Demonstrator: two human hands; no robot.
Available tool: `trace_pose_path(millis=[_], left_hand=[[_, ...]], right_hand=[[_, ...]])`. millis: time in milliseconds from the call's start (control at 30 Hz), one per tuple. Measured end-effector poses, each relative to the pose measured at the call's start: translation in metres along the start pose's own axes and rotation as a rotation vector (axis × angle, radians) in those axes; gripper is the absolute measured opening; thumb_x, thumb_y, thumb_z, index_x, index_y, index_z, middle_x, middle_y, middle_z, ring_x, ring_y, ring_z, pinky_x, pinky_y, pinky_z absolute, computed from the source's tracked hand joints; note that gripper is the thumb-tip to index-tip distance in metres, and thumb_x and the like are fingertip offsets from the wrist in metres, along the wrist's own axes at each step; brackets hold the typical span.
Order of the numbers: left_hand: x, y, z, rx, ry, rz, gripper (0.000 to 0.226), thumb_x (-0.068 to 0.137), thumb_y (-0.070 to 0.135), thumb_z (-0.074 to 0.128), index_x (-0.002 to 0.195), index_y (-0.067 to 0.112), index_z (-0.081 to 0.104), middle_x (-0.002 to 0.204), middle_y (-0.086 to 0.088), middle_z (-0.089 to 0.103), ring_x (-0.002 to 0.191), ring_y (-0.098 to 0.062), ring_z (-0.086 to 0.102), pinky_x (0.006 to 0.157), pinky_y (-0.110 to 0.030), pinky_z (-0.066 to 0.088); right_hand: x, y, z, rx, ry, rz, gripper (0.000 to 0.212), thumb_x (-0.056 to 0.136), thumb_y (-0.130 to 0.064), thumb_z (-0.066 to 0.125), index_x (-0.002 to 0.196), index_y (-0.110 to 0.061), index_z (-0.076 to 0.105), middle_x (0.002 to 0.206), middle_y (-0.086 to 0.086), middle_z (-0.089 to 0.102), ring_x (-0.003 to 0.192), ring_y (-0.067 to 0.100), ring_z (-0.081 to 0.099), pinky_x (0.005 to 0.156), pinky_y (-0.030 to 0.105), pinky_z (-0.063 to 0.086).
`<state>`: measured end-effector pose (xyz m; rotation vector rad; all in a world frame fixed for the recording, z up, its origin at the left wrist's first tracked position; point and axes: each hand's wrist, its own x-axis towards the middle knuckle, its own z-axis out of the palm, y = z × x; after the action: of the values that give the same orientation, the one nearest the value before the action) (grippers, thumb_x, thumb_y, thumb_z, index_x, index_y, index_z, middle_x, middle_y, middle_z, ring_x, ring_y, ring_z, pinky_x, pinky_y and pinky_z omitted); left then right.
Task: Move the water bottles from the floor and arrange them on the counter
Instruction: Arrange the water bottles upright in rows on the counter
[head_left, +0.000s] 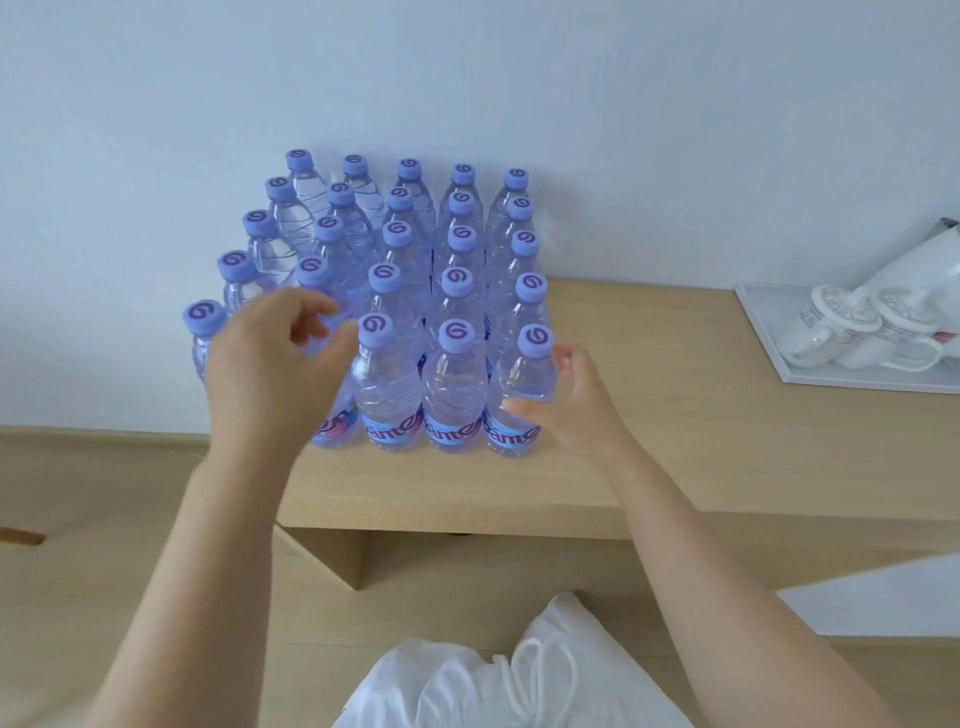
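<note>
Several clear water bottles with purple caps stand in tight rows on the wooden counter (649, 457), against the wall. My left hand (275, 364) hovers in front of the front row, covering the top of the second bottle from the left (335, 426); its fingers are loosely curled and blurred, with a gap to the thumb. My right hand (576, 400) cups the front-right bottle (524, 379). The thumb lies on the bottle's front and the curled fingertips sit at its right shoulder. All the bottles in view stand upright.
A white tray (769, 343) with white mugs and a white bag sits at the counter's right end. Bare counter lies between the bottles and the tray. My white-clothed knees (493, 675) are at the bottom, over a wood floor (78, 571).
</note>
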<state>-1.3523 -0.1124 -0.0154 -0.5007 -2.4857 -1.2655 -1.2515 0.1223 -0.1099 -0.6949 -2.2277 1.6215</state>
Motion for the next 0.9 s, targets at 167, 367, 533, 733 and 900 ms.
trace_pose_path(millis=[167,367,533,733,900], left_hand=[[0.038,-0.005,0.014,0.453,-0.332,0.102,0.056,0.075,0.051,0.069,0.119,0.018,0.06,0.11,-0.005,0.063,0.113,-0.031,0.047,0.094,-0.043,0.033],[0.039,-0.01,0.041,0.593,-0.463,0.166,0.046,0.079,0.056,0.06,0.104,0.017,0.059,0.098,-0.003,0.065,0.101,-0.027,0.053,0.096,-0.043,0.027],[0.045,-0.016,0.041,0.562,-0.507,0.198,0.042,0.083,0.049,0.06,0.106,0.013,0.062,0.093,-0.005,0.064,0.097,-0.03,0.054,0.104,-0.043,0.021],[0.049,-0.018,0.042,0.519,-0.523,0.238,0.039,0.083,0.047,0.062,0.11,0.018,0.063,0.08,-0.001,0.053,0.1,-0.031,0.054,0.111,-0.043,0.016],[0.051,-0.022,0.042,0.454,-0.519,0.259,0.038,0.082,0.043,0.065,0.109,0.016,0.064,0.08,-0.004,0.055,0.099,-0.032,0.052,0.109,-0.041,0.02]], right_hand=[[-0.005,-0.038,0.005,-0.164,0.289,-0.242,0.052,0.076,-0.029,0.075,0.119,-0.024,0.047,0.114,-0.014,0.044,0.11,0.005,0.041,0.09,0.012,0.029],[0.0,-0.07,0.024,-0.504,0.091,-0.395,0.051,0.08,-0.025,0.073,0.125,-0.01,0.054,0.121,0.006,0.053,0.113,0.023,0.045,0.095,0.026,0.033],[0.006,-0.069,0.03,-0.594,-0.001,-0.331,0.039,0.082,-0.031,0.07,0.116,-0.014,0.061,0.113,0.005,0.058,0.116,0.025,0.044,0.095,0.029,0.035],[0.007,-0.068,0.03,-0.63,0.004,-0.294,0.034,0.082,-0.031,0.069,0.11,-0.013,0.065,0.11,0.005,0.059,0.115,0.023,0.042,0.096,0.03,0.034],[0.007,-0.068,0.03,-0.652,-0.021,-0.298,0.036,0.081,-0.024,0.071,0.114,-0.011,0.063,0.115,0.008,0.058,0.116,0.024,0.043,0.093,0.023,0.029]])
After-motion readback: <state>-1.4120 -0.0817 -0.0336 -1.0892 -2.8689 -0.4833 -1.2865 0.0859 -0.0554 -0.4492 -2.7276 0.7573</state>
